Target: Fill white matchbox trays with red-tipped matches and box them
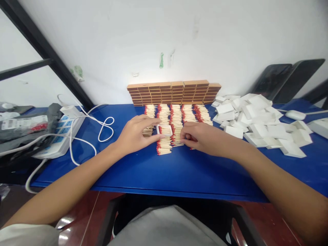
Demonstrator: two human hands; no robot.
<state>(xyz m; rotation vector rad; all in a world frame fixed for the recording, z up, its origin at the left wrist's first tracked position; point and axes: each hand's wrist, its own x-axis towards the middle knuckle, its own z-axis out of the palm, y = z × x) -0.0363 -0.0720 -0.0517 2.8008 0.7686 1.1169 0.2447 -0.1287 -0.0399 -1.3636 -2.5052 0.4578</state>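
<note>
Rows of red-tipped matches [175,116] lie side by side on the blue table [153,174]. On one row rests a small white tray [164,130] with matches in it. My left hand [137,133] has its thumb and fingers around the left end of this tray, gripping it. Just right of the tray, my right hand [201,136] is over the matches with its fingers curled and pinched together; whatever may be between the fingertips is too small to make out.
Brown matchboxes [174,92] are stacked along the wall behind the matches. White empty trays [253,119] are heaped at the right, near two dark phones [273,78]. A white power strip [61,133] with loose cables lies at the left.
</note>
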